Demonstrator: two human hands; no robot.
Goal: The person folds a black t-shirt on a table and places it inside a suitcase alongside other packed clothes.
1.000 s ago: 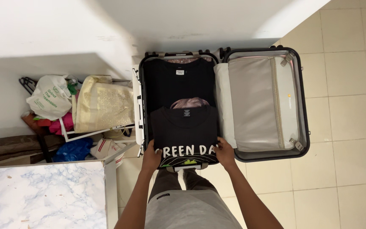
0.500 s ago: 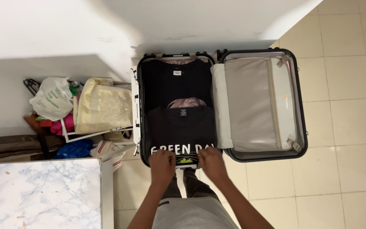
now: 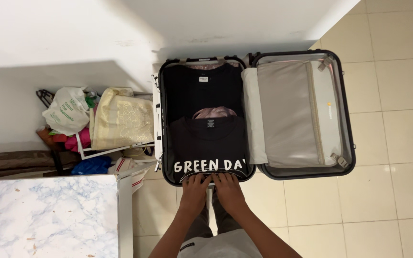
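Where the frame starts at far left, a marble-patterned table fills the lower corner. Above it, a white wire rack holds a white plastic bag, a cream patterned bag and pink cloth; a blue bag lies on the floor below.

Centre: open black suitcase flat on the tiled floor. Its left half holds a plain black shirt at the far end, a mauve garment peeking between, and a folded black printed t-shirt at the near end.

Left hand and right hand side by side, almost touching, at the near rim. Fingers extended and pressed flat on the near edge of the printed t-shirt, not clenched; whether the tips tuck under the cloth, cannot tell.

Right: the suitcase's other half, closed off by a grey zipped divider.
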